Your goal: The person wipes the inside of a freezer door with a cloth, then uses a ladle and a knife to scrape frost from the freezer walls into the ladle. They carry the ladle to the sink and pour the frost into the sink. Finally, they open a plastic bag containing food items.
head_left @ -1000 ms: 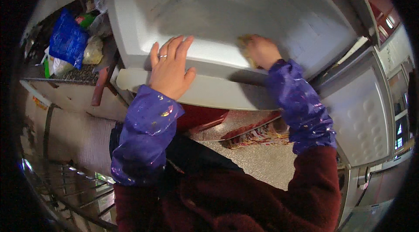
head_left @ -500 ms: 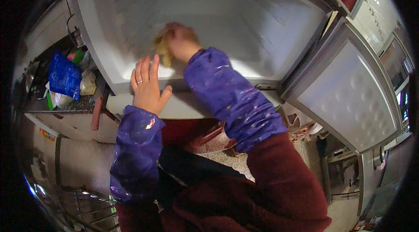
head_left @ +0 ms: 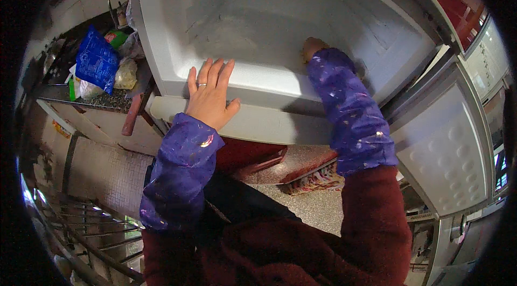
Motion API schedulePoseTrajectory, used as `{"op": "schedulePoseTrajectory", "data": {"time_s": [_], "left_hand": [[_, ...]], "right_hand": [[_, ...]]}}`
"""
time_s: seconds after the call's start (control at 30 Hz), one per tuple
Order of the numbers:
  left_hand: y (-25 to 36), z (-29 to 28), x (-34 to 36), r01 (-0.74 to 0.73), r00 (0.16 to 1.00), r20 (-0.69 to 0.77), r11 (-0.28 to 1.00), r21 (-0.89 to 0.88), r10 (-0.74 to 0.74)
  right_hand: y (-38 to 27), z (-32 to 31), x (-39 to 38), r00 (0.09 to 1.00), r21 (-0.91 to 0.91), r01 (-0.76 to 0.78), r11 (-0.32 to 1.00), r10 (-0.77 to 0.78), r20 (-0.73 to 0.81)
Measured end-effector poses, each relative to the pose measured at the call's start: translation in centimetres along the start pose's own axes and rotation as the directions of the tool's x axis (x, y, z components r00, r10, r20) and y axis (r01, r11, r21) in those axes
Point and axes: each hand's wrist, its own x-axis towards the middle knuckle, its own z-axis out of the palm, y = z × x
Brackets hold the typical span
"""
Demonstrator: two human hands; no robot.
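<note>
Before me is a refrigerator's pale grey inner compartment (head_left: 253, 22), its floor bare and its walls ribbed. My left hand (head_left: 211, 95), a ring on one finger, lies with fingers stretched out over the compartment's front edge. Deeper inside and to the right, my right hand (head_left: 315, 47) is closed against the compartment's surface. A sliver of a yellow cloth (head_left: 304, 55) peeps out beside its fingers; the rest is hidden under the hand. Purple shiny sleeve covers (head_left: 353, 108) wrap both my forearms.
The refrigerator door (head_left: 449, 149) stands swung open on the right, its inside dimpled. At left, a dark counter (head_left: 121, 104) holds a blue packet (head_left: 97, 61), several plastic bags and a knife with a reddish-brown handle (head_left: 131, 116). A patterned mat (head_left: 315, 178) lies on the floor below.
My right hand has swept the yellow cloth from the left-middle of the compartment over to the right. My left hand still rests flat at the front edge. The view has shifted.
</note>
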Motion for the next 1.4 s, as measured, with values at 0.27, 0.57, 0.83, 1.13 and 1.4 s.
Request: {"op": "schedulePoseTrajectory", "data": {"time_s": [0.27,0.57,0.83,1.13,1.4], "left_hand": [[0.1,0.0,0.0,-0.010,1.000,-0.019,0.999,0.031,0.011],[0.6,-0.6,-1.5,0.017,0.995,-0.095,0.998,0.064,-0.011],[2.1,-1.0,-6.4,0.010,0.978,-0.207,1.000,-0.025,-0.015],[2.4,-0.1,-9.6,0.046,0.985,-0.168,0.999,-0.012,-0.047],[2.6,0.3,-9.5,0.023,0.982,-0.189,1.000,0.016,-0.020]], "right_hand": [[-8.5,-0.5,2.1,0.990,0.124,0.075,0.989,-0.059,-0.128],[-14.2,-2.8,1.1,0.959,0.139,0.265,0.954,-0.247,-0.136],[-11.7,-4.6,2.2,0.662,0.669,0.637,0.383,0.174,-0.729],[-10.6,-2.4,2.1,0.787,0.816,0.452,0.359,0.270,-0.555],[-7.4,-0.9,5.9,0.635,0.674,0.452,0.585,0.320,-0.703]]}}
